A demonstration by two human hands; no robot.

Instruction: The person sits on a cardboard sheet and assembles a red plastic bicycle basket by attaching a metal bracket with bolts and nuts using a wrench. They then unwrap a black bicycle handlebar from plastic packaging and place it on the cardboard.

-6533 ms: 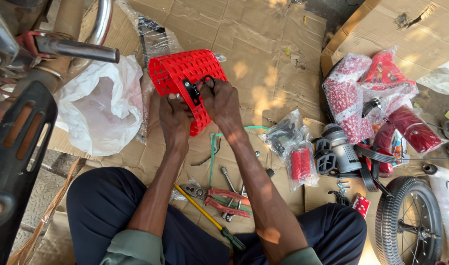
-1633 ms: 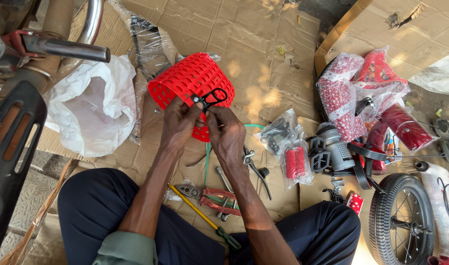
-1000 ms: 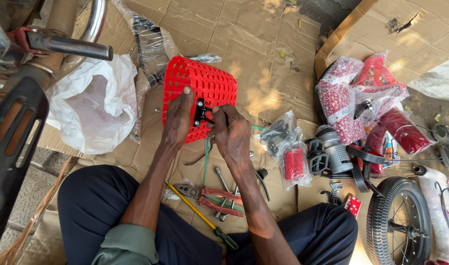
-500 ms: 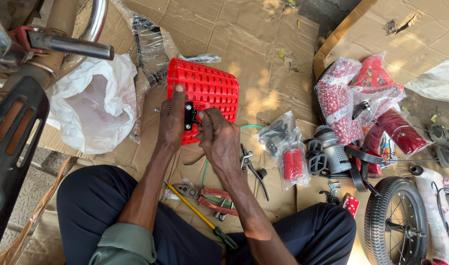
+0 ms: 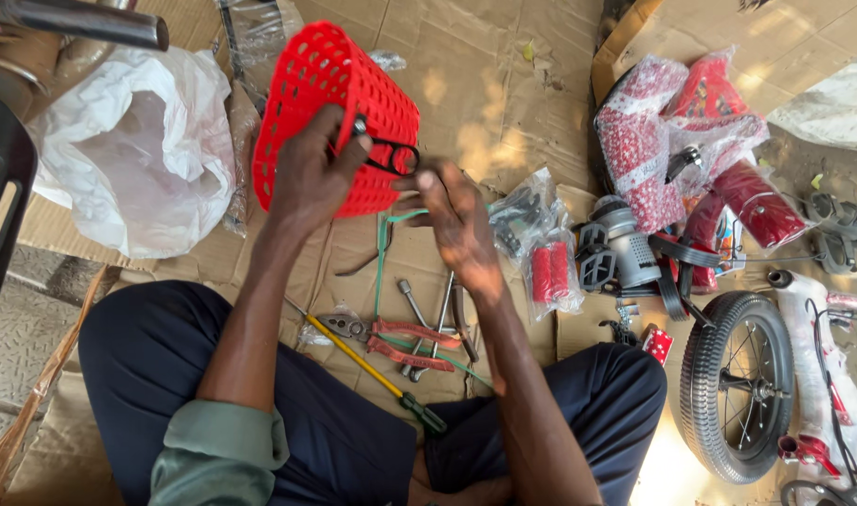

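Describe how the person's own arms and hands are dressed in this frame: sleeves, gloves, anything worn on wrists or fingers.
Both hands are bare, with no gloves: the left hand and the right hand. No watch, ring or band shows on either. The left arm has a grey-green sleeve pushed up near the elbow, leaving the forearm uncovered. The right forearm is uncovered too; its sleeve is out of view.

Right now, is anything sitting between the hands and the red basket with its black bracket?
Nothing visible does. The left hand already grips the red plastic basket on its side, thumb by the black bracket. The right hand pinches at the bracket's end. The pliers and screwdriver lie on the cardboard below, apart.
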